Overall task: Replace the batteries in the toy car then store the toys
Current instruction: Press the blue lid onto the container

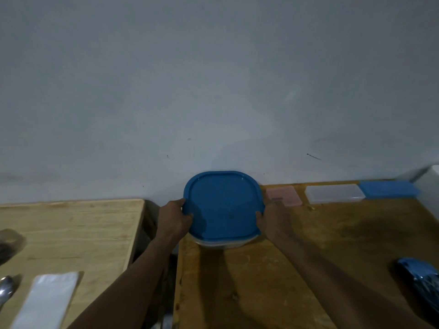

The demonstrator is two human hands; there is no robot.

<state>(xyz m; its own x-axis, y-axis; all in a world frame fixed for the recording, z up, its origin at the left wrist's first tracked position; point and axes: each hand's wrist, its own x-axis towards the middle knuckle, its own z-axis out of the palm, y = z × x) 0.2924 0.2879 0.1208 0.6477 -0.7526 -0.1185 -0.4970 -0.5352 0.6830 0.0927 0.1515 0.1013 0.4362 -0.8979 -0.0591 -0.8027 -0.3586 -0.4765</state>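
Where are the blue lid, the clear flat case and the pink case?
blue lid (223, 205): head view, centre of its top.
clear flat case (335, 193): head view, centre of its top.
pink case (283, 193): head view, centre of its top.

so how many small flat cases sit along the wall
3: a pink case beside the right hand, a clear case to its right, a blue case farthest right. The blue-lidded container could hide another.
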